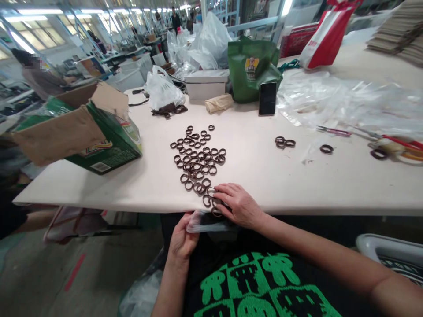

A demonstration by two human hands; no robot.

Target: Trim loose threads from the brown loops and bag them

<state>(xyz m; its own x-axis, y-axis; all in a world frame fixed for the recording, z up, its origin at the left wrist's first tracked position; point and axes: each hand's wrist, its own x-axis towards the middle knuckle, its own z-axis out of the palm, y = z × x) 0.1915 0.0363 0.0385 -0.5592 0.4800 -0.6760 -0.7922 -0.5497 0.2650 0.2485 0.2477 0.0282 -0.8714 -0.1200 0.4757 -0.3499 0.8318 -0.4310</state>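
Many small dark brown rings [197, 166] lie in a loose pile on the white table [251, 176], trailing down to its front edge. Below that edge my left hand [183, 237] grips the rim of a clear plastic bag [205, 222], its fingers closed on the film. My right hand [239, 204] rests at the table edge over the nearest rings, fingers stretched out and touching several of them. One ring lies right at the edge above the bag mouth. What the bag holds cannot be made out.
A green cardboard box [112, 141] with raised flaps stands on the left. Behind are a white box [207, 86], a green pouch [249, 70] and a phone [267, 99]. On the right lie stray rings [284, 142], pink snips [334, 131], red-handled scissors [401, 141] and plastic sheets [350, 103].
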